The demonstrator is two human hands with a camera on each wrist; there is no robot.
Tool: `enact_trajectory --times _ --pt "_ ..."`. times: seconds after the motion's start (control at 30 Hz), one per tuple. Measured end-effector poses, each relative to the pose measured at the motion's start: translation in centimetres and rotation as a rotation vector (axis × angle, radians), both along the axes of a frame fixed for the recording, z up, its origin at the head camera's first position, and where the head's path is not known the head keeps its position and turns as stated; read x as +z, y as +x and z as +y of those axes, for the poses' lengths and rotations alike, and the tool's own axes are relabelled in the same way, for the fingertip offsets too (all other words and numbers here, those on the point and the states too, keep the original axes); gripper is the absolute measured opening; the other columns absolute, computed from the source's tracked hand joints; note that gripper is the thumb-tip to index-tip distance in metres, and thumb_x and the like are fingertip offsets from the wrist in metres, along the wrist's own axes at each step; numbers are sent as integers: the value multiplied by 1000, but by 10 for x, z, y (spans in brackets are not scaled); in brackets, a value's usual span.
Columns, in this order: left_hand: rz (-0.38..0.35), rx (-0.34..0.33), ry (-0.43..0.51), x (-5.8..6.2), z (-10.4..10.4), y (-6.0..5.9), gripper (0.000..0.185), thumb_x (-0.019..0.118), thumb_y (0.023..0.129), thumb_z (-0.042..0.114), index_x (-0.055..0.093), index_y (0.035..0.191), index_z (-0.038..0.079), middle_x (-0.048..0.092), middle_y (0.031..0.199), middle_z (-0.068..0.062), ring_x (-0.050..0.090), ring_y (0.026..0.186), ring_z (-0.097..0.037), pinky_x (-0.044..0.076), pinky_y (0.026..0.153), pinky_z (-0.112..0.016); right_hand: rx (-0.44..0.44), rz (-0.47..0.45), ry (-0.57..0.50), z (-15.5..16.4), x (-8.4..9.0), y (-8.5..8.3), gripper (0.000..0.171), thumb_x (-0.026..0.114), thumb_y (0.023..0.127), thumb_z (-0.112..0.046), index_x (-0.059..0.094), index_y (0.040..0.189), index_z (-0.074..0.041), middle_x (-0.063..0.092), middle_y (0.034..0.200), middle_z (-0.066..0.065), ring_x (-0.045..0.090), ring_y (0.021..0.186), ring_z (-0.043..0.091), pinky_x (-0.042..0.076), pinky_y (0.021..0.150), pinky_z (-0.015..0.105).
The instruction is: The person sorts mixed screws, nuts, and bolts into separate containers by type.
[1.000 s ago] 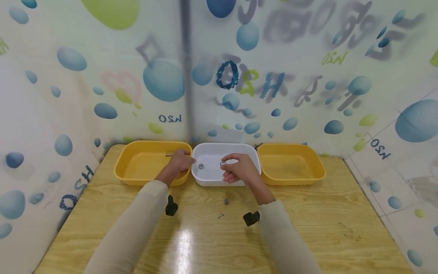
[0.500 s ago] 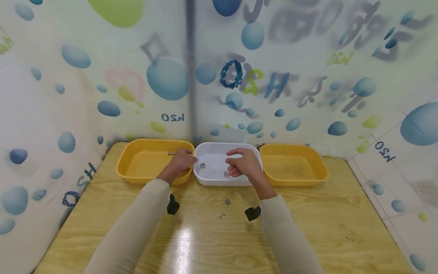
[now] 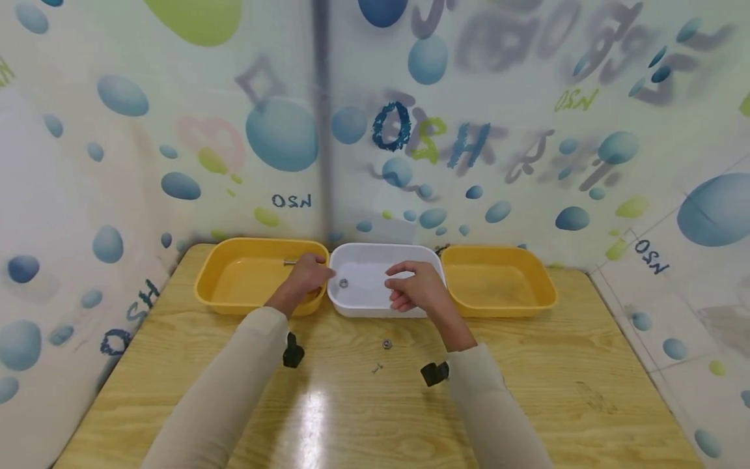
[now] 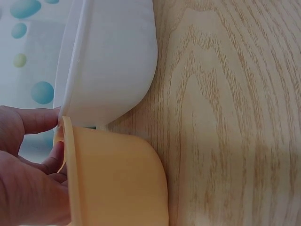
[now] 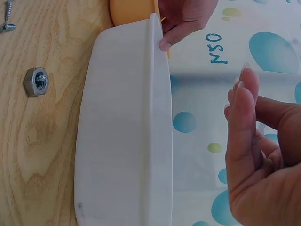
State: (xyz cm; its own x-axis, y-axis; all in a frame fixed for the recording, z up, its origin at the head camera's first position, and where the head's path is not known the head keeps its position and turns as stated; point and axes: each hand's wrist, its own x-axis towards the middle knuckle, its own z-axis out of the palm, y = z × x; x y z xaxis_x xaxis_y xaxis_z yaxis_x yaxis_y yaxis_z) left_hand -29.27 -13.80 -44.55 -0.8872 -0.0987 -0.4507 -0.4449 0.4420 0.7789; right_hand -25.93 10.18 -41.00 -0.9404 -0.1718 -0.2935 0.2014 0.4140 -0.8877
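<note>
My right hand [image 3: 413,286] hovers over the right half of the white tray [image 3: 381,248], fingers loosely bent and holding nothing; the right wrist view shows the right hand [image 5: 254,155] with its fingertips [image 5: 244,87] apart from the thumb. A steel nut [image 3: 344,283] lies in the tray's left part. My left hand [image 3: 305,277] rests at the right rim of the left yellow tray [image 3: 258,243], fingers loosely curled, one fingertip [image 5: 164,44] touching the white tray's rim [image 5: 157,94]. A grey bolt [image 3: 289,262] lies just left of that hand.
On the wooden table [image 3: 527,391] in front of the white tray lie a loose nut [image 3: 387,344] and a small screw [image 3: 377,369]. A second yellow tray [image 3: 498,248] stands to the right. Patterned walls close in the back and both sides.
A second ago my right hand pinched a nut above the white tray; it let the nut fall into the tray and now holds nothing. The left hand stayed put.
</note>
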Motion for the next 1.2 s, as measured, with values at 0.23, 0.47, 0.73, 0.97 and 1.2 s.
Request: enact_trajectory --times 0.23,0.47,0.73,0.97,1.2 --pt "0 -2 -10 0 1 -1 49 61 95 16 41 137 -1 48 123 -16 50 102 -29 44 84 -31 0 -13 -7 3 -3 7 21 70 89 -14 68 109 -7 65 64 10 63 49 17 57 54 33" --pt "2 1 -5 -2 1 -1 48 61 95 16 43 136 -1 49 125 -16 49 105 -29 46 88 -32 33 2 -34 11 -15 18 21 70 89 -14 69 108 -6 62 61 9 61 48 16 56 53 32" --pt "-13 7 -20 -1 1 -3 45 60 96 17 44 134 0 49 119 -15 50 97 -27 43 78 -28 134 -20 -40 22 -33 30 26 69 89 -15 67 112 -2 59 61 7 57 49 15 56 53 32" --pt "-36 19 -33 0 2 -4 45 61 96 17 43 134 1 49 119 -15 50 95 -27 43 76 -29 210 -44 -39 26 -50 39 28 70 88 -18 69 112 -3 58 59 7 52 43 12 50 46 29" --pt "-36 16 -37 1 1 -5 46 61 95 16 44 134 1 50 120 -15 50 94 -27 43 75 -28 220 -65 -68 25 -71 49 30 71 87 -16 68 114 -3 58 57 5 52 42 10 48 43 28"
